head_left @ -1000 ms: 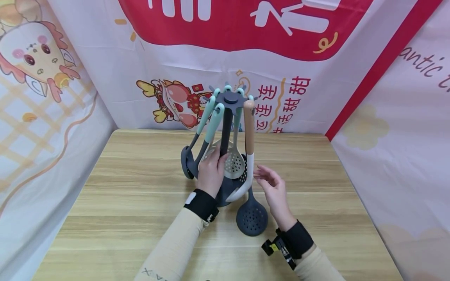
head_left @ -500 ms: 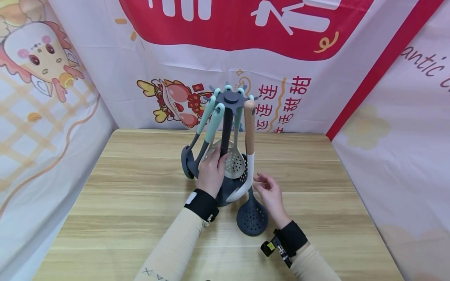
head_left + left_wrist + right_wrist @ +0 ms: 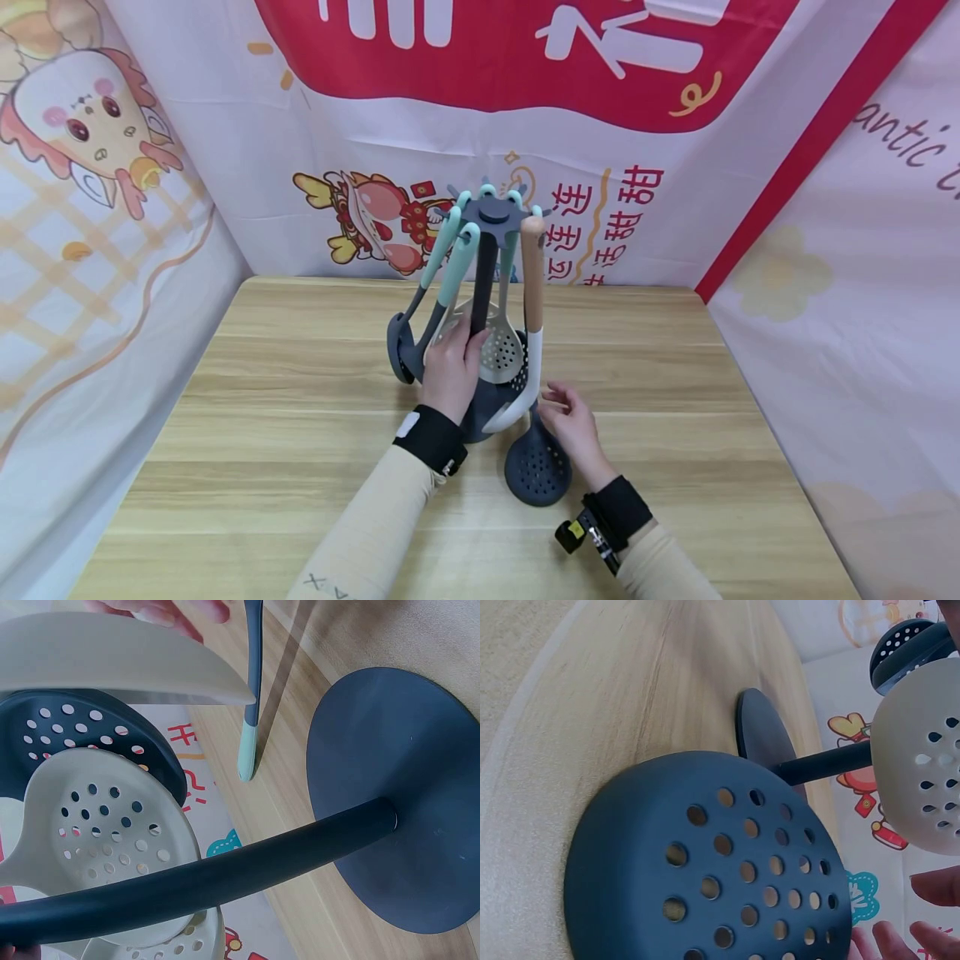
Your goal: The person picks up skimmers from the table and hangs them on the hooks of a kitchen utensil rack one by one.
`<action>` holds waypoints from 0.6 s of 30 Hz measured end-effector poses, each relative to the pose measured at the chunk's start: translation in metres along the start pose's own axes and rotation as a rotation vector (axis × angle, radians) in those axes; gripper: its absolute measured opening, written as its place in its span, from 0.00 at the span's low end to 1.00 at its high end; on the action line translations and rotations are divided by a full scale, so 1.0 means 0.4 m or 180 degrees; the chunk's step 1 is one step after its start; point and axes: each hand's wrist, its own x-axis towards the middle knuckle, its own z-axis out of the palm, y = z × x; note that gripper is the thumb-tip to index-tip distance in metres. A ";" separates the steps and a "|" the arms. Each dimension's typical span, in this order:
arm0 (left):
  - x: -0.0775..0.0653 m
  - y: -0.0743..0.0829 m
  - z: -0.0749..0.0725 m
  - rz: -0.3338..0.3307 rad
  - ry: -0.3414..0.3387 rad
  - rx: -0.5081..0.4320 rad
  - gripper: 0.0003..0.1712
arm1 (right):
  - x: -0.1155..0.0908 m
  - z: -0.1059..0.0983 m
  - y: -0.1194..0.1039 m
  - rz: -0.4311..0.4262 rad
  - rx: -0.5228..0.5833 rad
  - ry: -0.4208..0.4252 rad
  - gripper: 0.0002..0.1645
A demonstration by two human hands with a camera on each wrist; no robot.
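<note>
A dark utensil rack (image 3: 495, 215) stands on the table, and my left hand (image 3: 452, 372) grips its pole (image 3: 285, 860) partway up. Its round base (image 3: 397, 742) rests on the wood. A dark skimmer (image 3: 537, 468) with round holes lies on the table at the front right of the rack. Its mint handle end (image 3: 247, 750) points away toward the back. My right hand (image 3: 576, 429) is beside the skimmer's neck, its thumb (image 3: 936, 886) and fingers (image 3: 891, 941) apart. Nothing shows between them in the right wrist view.
Several utensils hang from the rack: a wood-handled white one (image 3: 533, 275) in front, a pale slotted spoon (image 3: 501, 354), and mint-handled dark ones (image 3: 456, 275) at the left. The wooden table (image 3: 300, 467) ends at a printed cloth backdrop (image 3: 360, 125).
My right hand has come down and slightly left, closer to the skimmer's neck. My left hand keeps its grip on the pole, and the rack stays put.
</note>
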 end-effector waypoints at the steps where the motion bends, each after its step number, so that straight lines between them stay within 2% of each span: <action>1: 0.000 0.000 0.000 -0.0003 -0.0004 0.0002 0.18 | 0.000 0.000 0.002 0.0004 -0.0005 -0.0007 0.29; 12: -0.001 0.002 0.000 0.0024 -0.0006 -0.0018 0.16 | 0.001 0.004 0.022 -0.0076 -0.0152 -0.0041 0.30; 18: -0.001 0.000 0.003 0.0021 0.0014 0.0021 0.15 | 0.011 0.010 0.032 0.0186 -0.0166 -0.0115 0.33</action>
